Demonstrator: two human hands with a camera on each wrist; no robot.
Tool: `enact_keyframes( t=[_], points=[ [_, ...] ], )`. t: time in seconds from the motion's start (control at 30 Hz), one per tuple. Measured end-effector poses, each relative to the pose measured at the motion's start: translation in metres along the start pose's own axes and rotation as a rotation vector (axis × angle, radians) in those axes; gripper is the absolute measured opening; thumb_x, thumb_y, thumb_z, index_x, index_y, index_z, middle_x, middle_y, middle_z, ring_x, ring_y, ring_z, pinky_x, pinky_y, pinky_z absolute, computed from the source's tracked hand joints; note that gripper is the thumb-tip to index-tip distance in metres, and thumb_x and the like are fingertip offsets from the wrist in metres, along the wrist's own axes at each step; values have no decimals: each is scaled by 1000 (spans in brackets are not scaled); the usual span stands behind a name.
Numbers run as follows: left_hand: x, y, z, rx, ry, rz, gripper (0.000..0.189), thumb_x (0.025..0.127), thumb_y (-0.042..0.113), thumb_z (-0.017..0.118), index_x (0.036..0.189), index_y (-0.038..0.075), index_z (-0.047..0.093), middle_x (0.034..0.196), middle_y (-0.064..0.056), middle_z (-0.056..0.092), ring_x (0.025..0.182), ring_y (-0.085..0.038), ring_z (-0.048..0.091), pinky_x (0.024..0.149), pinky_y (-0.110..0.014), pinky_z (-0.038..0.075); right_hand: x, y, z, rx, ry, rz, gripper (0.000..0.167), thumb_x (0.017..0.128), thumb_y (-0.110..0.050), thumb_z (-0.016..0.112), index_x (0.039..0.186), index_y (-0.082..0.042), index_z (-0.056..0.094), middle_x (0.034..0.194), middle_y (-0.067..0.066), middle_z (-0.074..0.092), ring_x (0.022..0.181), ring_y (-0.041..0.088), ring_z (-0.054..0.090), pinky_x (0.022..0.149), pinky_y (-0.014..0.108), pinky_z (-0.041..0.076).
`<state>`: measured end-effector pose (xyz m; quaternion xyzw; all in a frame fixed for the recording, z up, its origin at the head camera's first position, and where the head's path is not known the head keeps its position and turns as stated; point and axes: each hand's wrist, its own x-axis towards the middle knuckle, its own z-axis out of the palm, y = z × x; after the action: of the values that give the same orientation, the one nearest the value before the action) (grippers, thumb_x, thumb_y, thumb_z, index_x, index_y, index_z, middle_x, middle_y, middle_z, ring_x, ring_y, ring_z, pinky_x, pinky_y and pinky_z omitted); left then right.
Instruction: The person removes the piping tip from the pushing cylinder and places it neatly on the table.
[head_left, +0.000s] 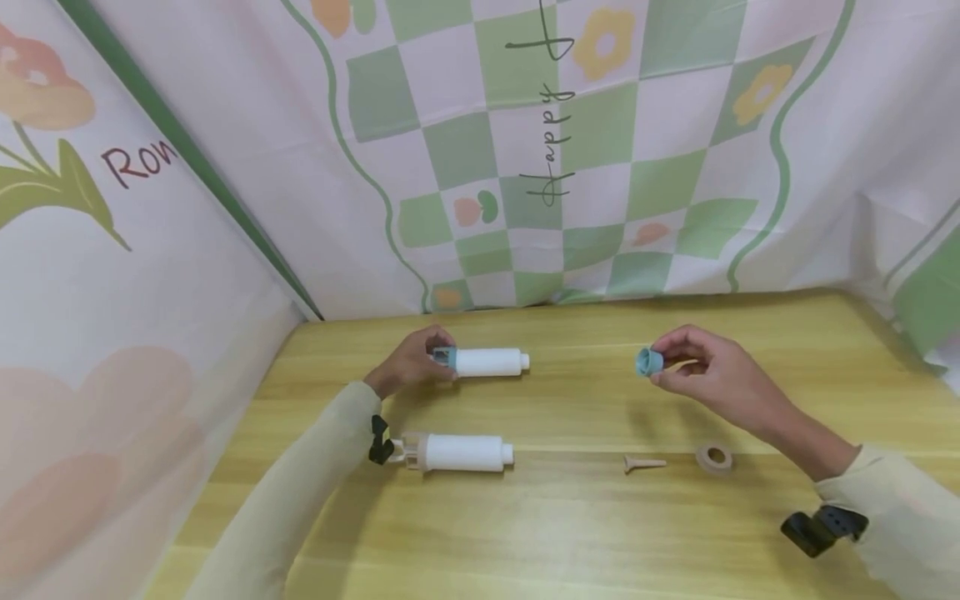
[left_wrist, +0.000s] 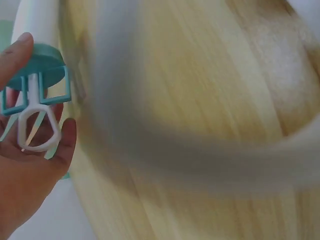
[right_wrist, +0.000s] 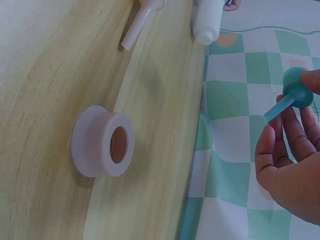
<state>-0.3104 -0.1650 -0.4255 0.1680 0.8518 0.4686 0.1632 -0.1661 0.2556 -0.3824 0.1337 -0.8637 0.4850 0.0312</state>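
Note:
At the far left of the table, my left hand (head_left: 416,360) grips the handle end of a large syringe with a white barrel (head_left: 489,362). In the left wrist view the thumb presses on its teal collar (left_wrist: 44,64), and the fingers curl beneath the white loop handle (left_wrist: 39,129). My right hand (head_left: 708,371) pinches a teal nozzle (right_wrist: 295,92) above the table at the right. This nozzle has a rounded body and a thin spout, which points down and left in the right wrist view.
A second white-barrelled syringe (head_left: 465,452), with a beige handle end, lies nearer the front. A small beige nozzle (head_left: 645,463) and a beige ring (head_left: 714,458) lie below my right hand. Patterned cloth (head_left: 450,150) hangs along the table's back edge.

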Motion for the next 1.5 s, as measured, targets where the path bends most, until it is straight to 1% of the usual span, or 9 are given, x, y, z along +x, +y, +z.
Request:
enact_keyframes(
  t=[0.13,0.33,0.57,0.77,0.9,1.03,1.2,1.37,1.5],
  points=[
    [1,-2,0,25,7,-16,47,74,1,85,113,5,60,116,-10,63,105,-26,57,94,-39,45,-1,2,1,4,-1,5,30,94,-15,72,118,-1,60,109,12,65,96,12,62,75,22,53],
    [0,-2,-1,48,10,-20,47,74,0,85,113,4,60,121,-13,63,115,-30,55,99,-43,42,-1,3,2,5,-2,7,30,94,-16,72,118,-2,60,110,11,65,96,12,63,74,22,53],
    [-1,-2,-1,50,6,-22,48,75,0,84,116,3,60,126,-13,61,127,-33,50,107,-46,38,0,4,5,20,-9,-7,29,94,-14,72,117,-1,61,109,11,66,96,12,63,74,23,54],
    [-3,1,-3,28,-20,-2,52,78,1,82,123,-2,57,135,-18,56,134,-35,45,113,-48,30,-1,3,4,15,-11,-14,28,94,-14,72,117,-1,61,109,11,66,95,12,63,73,23,54],
    [-5,2,-5,-11,-46,16,56,81,3,80,130,-6,53,142,-21,50,136,-37,41,113,-51,29,-3,3,3,14,-11,-10,28,94,-14,72,117,-1,60,109,11,66,95,11,63,73,23,54],
    [-9,3,-8,-22,-48,-7,61,83,9,80,136,-2,51,142,-20,50,136,-37,40,112,-54,30,-5,4,3,20,-10,-16,28,94,-13,71,117,-1,60,108,11,66,95,11,63,73,23,54],
    [-17,5,-14,-28,-42,-43,62,85,11,79,139,0,50,140,-17,51,135,-36,41,109,-53,35,-5,3,3,32,-10,-29,28,94,-13,71,117,-2,61,108,11,66,94,12,63,73,23,54],
    [-25,4,-19,3,-31,-47,63,87,16,78,141,3,48,149,-18,42,137,-37,37,108,-56,34,-6,3,3,59,-13,-37,28,95,-13,71,118,-2,61,109,11,66,95,12,63,74,23,54],
    [-31,7,-21,42,-7,-10,61,87,17,78,140,4,50,148,-24,42,137,-40,37,107,-59,34,-8,2,4,79,-10,-48,27,94,-11,71,117,-1,61,109,12,66,96,12,63,75,23,55]
  ],
)
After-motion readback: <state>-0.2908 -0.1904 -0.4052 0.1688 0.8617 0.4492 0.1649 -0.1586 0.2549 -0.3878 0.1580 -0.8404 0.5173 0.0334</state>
